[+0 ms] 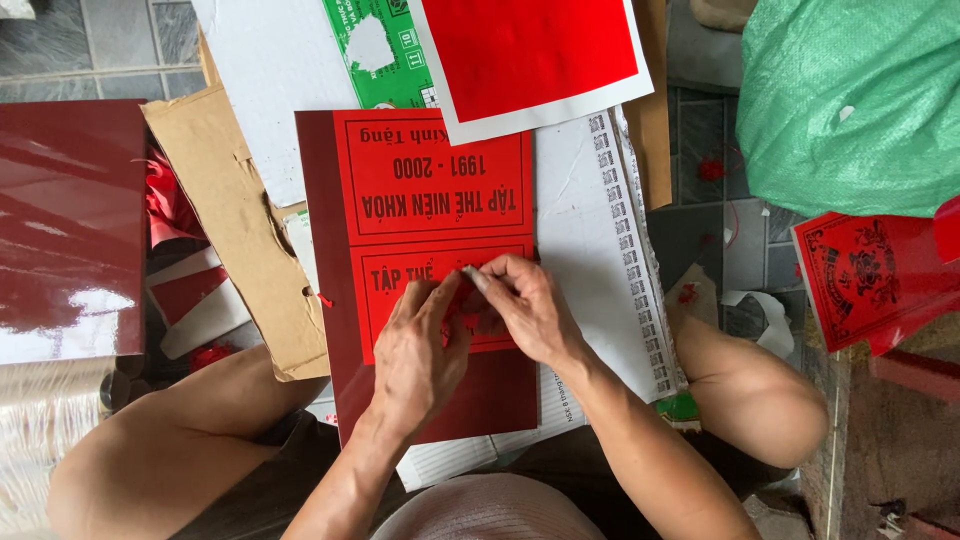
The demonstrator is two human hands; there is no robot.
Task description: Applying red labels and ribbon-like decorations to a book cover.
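From my remote seat, I see both hands meeting over the lower of two bright red rectangular labels with dark printed lettering (440,300). The left hand (420,350) lies curled, its fingers pressing down on the label's middle. The right hand (525,305) pinches thumb against forefinger on a small pale sliver (476,278) at the label's upper edge; whether that is backing film or tape I cannot tell.

I judge the work roughly halfway: the upper red label (432,175), beyond the hands, already sits flat and square, while the lower one is partly hidden under the fingers and appears not yet finished.

Both labels lie on a glossy dark maroon rectangular card (320,250), smooth and stiff-looking, resting on white sheets with printed edge strips (590,250). Left of the hands lies torn, matte brown cardboard (240,230), then a shiny maroon board (65,220) catching window light. Farther ahead rests a red sheet with a white border (530,55). To the right, a crinkled green woven plastic sack (850,100) and a red printed sheet with ornate black pattern (860,275) sit on grey floor tiles (700,230).
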